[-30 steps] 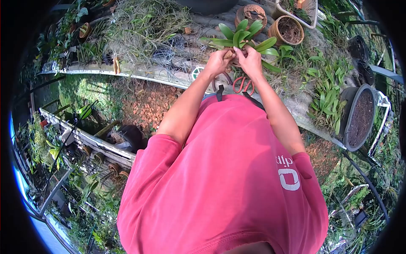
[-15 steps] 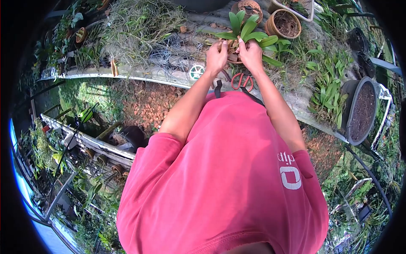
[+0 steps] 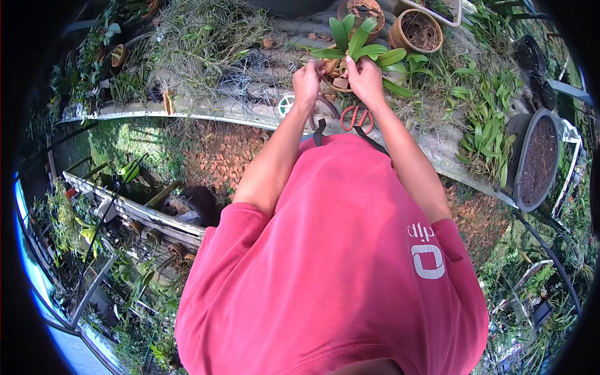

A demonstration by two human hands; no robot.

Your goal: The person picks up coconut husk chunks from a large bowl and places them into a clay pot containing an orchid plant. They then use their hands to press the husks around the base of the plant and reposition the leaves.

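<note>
A leafy green plant point(image 3: 358, 42) with broad strap-like leaves stands in a round clay pot point(image 3: 341, 89) holding brown chunks. At the base of its leaves, my right hand point(image 3: 365, 80) pinches with thumb and fingers. My left hand point(image 3: 307, 82) is closed at the pot's left side; what its fingertips hold, if anything, is too small to make out. Just below the pot lie red-handled scissors point(image 3: 357, 119) and a dark curved tool handle point(image 3: 329, 105). A white-and-green spool point(image 3: 286, 105) is partly behind my left wrist.
A pot of dry soil point(image 3: 417, 32) and another clay pot point(image 3: 362, 11) stand beyond the plant. Tangled wire point(image 3: 247, 75) and a heap of dry grassy roots point(image 3: 200, 47) lie left. Loose plants point(image 3: 486, 140) and a large dark tub point(image 3: 537, 162) are at right.
My left hand has moved slightly left, away from the plant's base, showing more of the pot's chunks. My right hand stays at the leaf base.
</note>
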